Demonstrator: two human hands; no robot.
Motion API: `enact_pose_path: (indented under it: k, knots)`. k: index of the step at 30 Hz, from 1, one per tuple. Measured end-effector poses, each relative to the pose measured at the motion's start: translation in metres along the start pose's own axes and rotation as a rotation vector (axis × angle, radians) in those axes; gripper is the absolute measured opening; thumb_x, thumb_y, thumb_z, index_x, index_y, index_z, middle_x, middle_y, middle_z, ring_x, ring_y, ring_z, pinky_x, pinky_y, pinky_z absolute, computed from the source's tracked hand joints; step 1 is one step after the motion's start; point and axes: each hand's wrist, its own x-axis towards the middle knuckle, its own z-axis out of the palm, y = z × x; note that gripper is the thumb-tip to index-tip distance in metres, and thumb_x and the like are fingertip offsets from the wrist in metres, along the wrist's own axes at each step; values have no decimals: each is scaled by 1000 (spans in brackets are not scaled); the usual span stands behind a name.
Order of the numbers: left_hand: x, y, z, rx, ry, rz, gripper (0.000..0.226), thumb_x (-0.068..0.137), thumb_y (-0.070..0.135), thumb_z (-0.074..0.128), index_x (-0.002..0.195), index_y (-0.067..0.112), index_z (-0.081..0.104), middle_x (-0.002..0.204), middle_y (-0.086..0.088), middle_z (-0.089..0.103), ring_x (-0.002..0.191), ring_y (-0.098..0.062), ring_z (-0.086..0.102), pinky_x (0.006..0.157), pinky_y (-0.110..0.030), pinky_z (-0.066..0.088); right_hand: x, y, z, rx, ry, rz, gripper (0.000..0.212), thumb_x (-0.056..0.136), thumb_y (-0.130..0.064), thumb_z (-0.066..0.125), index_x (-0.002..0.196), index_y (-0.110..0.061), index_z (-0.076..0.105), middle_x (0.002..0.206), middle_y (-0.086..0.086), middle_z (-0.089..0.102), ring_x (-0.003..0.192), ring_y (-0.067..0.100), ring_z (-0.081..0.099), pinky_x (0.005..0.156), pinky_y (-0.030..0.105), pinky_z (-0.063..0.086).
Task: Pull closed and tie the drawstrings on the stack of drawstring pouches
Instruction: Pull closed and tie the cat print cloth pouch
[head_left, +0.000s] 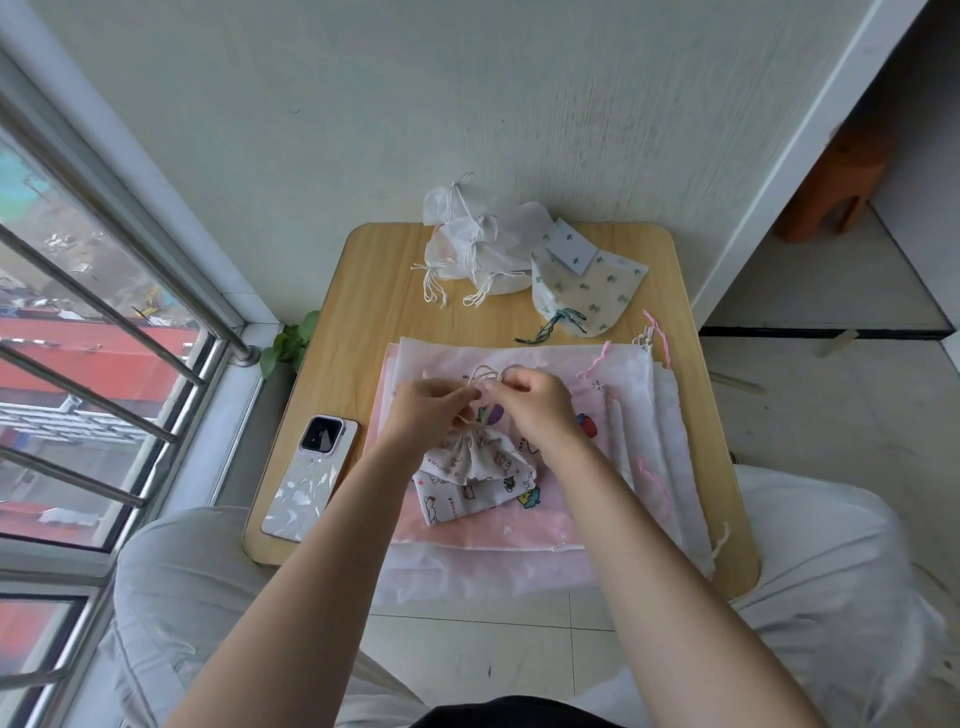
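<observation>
Wooden tabletop (332, 322) filling the middle, wedged between wall and window. Across its near half, from about 3 o'clock round to 7, the flat stack of pouches (519, 535), pink and white, mouths open toward 3 o'clock with pink cords trailing. Up at 12 o'clock, a heap of white pouches (467, 244) already cinched and knotted; just beside it toward 1 o'clock, a cactus-print pouch (587, 291) with its green cord done up. Over at 9 o'clock, a phone (311, 475) lying face down near the edge.

Dead centre on top of the stack, the cat-print pouch (472, 462), mouth gathered tight and pointing toward 12. Above it, the drawstring (483, 375) looped between both hands. Left hand (431, 402) pinching one run of cord, fingers curled in; right hand (535, 397) likewise closed on the other. Knot apparently mid-tie, not yet snugged.

Risks from here: slack let go before the knot bites, and the gathered mouth springing open again. Uneven pull, and the cord running out of its channel on one side. Too hard a tug, and the light pouch dragging the loose sheets of the stack toward the edge.
</observation>
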Motion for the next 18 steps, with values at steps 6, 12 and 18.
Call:
enact_pose_path:
  k: [6, 12, 18]
  knots:
    - [-5, 7, 0, 164, -210, 44, 22, 91, 16, 58, 76, 11, 73, 66, 2, 63, 61, -8, 54, 58, -12, 44, 3, -29, -3, 46, -34, -185, 15, 90, -32, 66, 83, -24, 77, 82, -2, 75, 85, 12, 70, 81, 29, 55]
    - [-6, 6, -4, 129, -270, 55, 32, 96, 27, 59, 83, -1, 67, 73, -7, 61, 67, -16, 52, 67, -26, 43, 3, -40, 1, -276, -110, -191, 37, 98, -39, 49, 85, -13, 72, 79, 2, 70, 77, 17, 65, 73, 34, 53]
    - [5, -7, -8, -94, -43, -30, 28, 87, 27, 72, 83, 0, 75, 72, -8, 68, 64, -16, 54, 67, -28, 45, 2, -21, -14, -488, -146, -28, 41, 93, -36, 55, 74, 1, 59, 62, 3, 50, 59, 16, 47, 60, 30, 37]
